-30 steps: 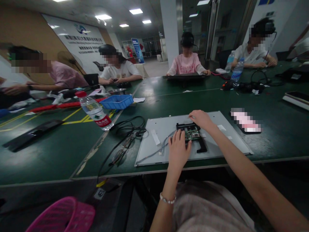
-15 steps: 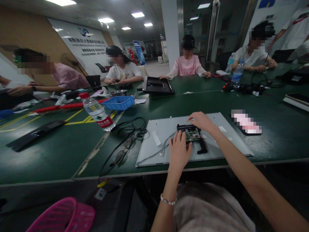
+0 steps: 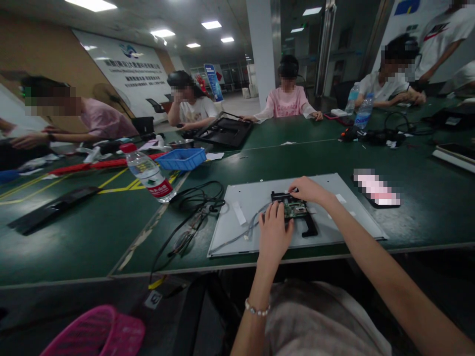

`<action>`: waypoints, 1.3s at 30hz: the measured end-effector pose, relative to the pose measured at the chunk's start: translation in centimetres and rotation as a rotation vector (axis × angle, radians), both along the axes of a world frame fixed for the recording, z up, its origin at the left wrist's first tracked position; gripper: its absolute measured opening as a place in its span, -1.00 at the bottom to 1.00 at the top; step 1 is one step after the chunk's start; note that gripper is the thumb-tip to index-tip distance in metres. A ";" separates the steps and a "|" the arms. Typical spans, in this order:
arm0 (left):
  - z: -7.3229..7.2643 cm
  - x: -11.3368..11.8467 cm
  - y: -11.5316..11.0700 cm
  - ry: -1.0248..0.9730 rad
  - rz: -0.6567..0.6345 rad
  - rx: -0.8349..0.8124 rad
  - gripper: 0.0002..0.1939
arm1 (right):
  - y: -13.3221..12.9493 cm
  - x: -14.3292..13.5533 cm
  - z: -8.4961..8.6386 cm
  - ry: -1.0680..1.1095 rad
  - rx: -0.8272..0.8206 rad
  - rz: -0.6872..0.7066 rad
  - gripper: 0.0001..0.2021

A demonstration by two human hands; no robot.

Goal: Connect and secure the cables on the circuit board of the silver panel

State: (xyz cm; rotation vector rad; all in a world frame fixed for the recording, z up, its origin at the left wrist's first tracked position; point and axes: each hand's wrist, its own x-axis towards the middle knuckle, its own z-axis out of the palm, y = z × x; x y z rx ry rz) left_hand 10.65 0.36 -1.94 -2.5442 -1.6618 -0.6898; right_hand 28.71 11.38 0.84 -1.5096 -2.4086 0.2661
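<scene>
Circuit board (image 3: 297, 209) lies just right of my left fingers (image 3: 273, 209), spread loose at the black frame (image 3: 310, 228), and nearward of my right fingers (image 3: 296, 186), hold unclear.

On the green bench (image 3: 297, 157) is a water bottle (image 3: 153, 179) with a red cap (image 3: 128, 148), and beside it a blue tray (image 3: 185, 162). Black cables (image 3: 214, 203) lie near this bottle. A pink basket (image 3: 128, 330) is below the bench edge.

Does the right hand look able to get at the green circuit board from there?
Probably yes: the right hand is close by, and the green circuit board lies partly exposed beside the left hand.
</scene>
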 end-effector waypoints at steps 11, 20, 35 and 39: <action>3.1 -10.0 1.2 -0.083 0.042 -0.025 -0.67 | -5.7 0.7 2.8 0.134 0.046 0.093 -0.71; 2.3 -13.9 1.7 0.019 0.086 -0.102 -0.72 | -10.4 -3.6 2.2 0.312 0.053 0.229 -0.75; 1.5 -13.1 1.7 -0.084 0.064 -0.057 -0.68 | -8.9 -12.7 1.4 0.106 0.156 0.339 -0.77; 1.3 -13.6 1.6 -0.211 0.096 -0.091 -0.62 | -8.0 -14.7 1.4 0.010 0.198 0.315 -0.80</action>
